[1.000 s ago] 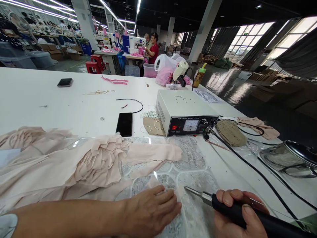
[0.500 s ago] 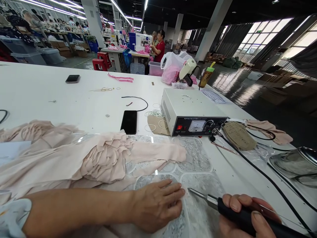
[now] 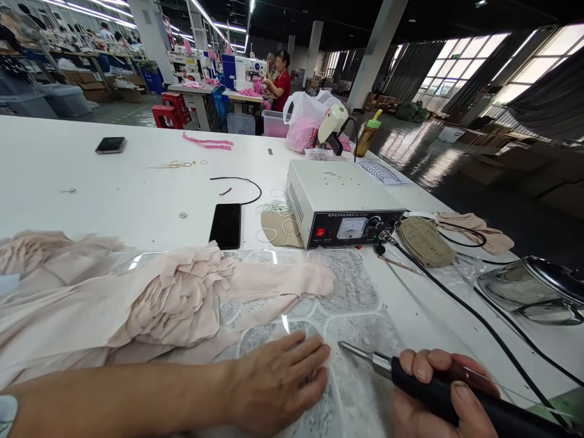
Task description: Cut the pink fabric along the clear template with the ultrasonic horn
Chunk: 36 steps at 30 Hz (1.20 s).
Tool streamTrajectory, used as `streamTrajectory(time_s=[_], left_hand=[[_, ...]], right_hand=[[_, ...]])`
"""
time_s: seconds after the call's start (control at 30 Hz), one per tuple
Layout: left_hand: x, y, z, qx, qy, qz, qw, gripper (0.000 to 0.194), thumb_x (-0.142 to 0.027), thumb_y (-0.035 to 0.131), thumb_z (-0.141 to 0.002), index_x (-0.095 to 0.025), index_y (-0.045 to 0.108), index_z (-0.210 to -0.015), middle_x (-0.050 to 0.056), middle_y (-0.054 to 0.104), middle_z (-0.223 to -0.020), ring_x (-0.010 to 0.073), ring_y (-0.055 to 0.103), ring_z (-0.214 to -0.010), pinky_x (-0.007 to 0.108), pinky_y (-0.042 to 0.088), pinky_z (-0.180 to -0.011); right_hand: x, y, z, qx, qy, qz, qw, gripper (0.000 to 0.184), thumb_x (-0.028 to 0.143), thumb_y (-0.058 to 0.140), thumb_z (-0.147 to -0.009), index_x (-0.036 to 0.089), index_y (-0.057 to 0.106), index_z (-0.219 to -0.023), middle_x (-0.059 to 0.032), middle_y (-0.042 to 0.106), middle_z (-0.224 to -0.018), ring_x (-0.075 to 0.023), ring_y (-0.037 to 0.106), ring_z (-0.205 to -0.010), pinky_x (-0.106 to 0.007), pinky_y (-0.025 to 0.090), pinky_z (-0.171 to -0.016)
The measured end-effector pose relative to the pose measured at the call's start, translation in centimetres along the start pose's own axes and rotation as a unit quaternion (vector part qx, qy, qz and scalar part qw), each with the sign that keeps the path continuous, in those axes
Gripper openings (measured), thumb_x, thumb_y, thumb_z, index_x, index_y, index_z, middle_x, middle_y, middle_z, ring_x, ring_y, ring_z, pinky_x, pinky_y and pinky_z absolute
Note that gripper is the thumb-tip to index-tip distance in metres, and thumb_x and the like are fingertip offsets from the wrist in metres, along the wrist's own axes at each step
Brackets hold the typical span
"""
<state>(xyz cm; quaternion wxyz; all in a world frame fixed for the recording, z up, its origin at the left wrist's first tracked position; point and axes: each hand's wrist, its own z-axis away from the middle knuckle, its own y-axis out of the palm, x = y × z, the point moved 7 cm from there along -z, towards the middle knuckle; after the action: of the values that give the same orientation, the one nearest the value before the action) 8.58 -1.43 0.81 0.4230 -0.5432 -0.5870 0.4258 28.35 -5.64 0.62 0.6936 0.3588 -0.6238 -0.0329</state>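
Note:
My left hand (image 3: 278, 380) lies flat, fingers stretched out, pressing a pale fabric piece onto a clear patterned glass plate (image 3: 360, 292). My right hand (image 3: 444, 395) is wrapped round the black handle of a cutting tool (image 3: 410, 377). Its metal tip points left, just beside my left fingertips. A black cable (image 3: 456, 301) runs from the tool to a white control box (image 3: 340, 204). A heap of pink fabric strips (image 3: 150, 298) lies to the left of my hands.
A black phone (image 3: 227, 225) lies beside the box, another phone (image 3: 110, 145) far left. Loose rings (image 3: 276, 210), a brown pad (image 3: 424, 242), a metal dish (image 3: 533, 289), a pink-filled bag (image 3: 303, 125) and a bottle (image 3: 367, 135) are on the white table. People sit at sewing machines behind.
The view has shifted slightly. Both hands hold about the same places, with the tool tip still next to my left fingers.

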Motion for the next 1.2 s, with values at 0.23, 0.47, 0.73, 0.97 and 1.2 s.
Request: streamTrajectory(time_s=[0.23, 0.47, 0.73, 0.97, 1.2], left_hand=[[-0.07, 0.13, 0.09, -0.004, -0.002, 0.008, 1.000, 0.034, -0.026, 0.040, -0.099, -0.006, 0.056, -0.122, 0.021, 0.053, -0.136, 0.0308, 0.049, -0.127, 0.041, 0.037, -0.105], [-0.02, -0.11, -0.04, -0.005, 0.000, 0.003, 1.000, 0.033, -0.024, 0.038, -0.099, -0.007, 0.057, -0.120, 0.020, 0.055, -0.134, 0.0302, 0.052, -0.123, 0.040, 0.038, -0.103], [0.15, -0.26, -0.07, -0.012, -0.010, 0.021, 1.000, 0.033, -0.024, 0.036, -0.100, -0.007, 0.058, -0.118, 0.018, 0.055, -0.133, 0.0288, 0.052, -0.123, 0.039, 0.039, -0.102], [0.16, 0.03, -0.16, -0.007, -0.010, 0.030, 0.999, 0.033, -0.025, 0.038, -0.100, -0.007, 0.057, -0.121, 0.019, 0.054, -0.134, 0.0286, 0.050, -0.124, 0.040, 0.040, -0.101], [0.16, -0.01, -0.10, -0.008, -0.008, 0.029, 1.000, 0.034, -0.025, 0.036, -0.100, -0.007, 0.057, -0.120, 0.019, 0.053, -0.135, 0.0289, 0.050, -0.123, 0.039, 0.040, -0.102]], right_hand=[[0.25, 0.28, -0.06, 0.030, -0.022, 0.001, 0.999, 0.016, 0.022, 0.056, -0.063, 0.021, 0.055, -0.079, 0.0040, 0.051, -0.066, -0.0100, 0.045, -0.052, -0.025, 0.044, -0.048], [0.07, -0.01, -0.12, 0.002, -0.006, -0.008, 1.000, 0.020, 0.022, 0.058, -0.058, 0.022, 0.055, -0.077, 0.0044, 0.050, -0.064, -0.0100, 0.044, -0.051, -0.025, 0.044, -0.048], [-0.05, 0.09, 0.00, -0.010, 0.002, -0.004, 1.000, 0.018, 0.022, 0.059, -0.057, 0.021, 0.056, -0.075, 0.0042, 0.052, -0.064, -0.0095, 0.045, -0.051, -0.024, 0.044, -0.048], [-0.06, 0.07, -0.19, 0.017, -0.008, -0.008, 1.000, 0.017, 0.022, 0.058, -0.060, 0.021, 0.056, -0.077, 0.0045, 0.051, -0.064, -0.0095, 0.045, -0.052, -0.024, 0.046, -0.049], [0.01, 0.15, -0.01, 0.039, -0.009, -0.021, 0.999, 0.015, 0.020, 0.056, -0.065, 0.023, 0.056, -0.079, 0.0044, 0.050, -0.066, -0.0099, 0.046, -0.054, -0.024, 0.046, -0.051]])
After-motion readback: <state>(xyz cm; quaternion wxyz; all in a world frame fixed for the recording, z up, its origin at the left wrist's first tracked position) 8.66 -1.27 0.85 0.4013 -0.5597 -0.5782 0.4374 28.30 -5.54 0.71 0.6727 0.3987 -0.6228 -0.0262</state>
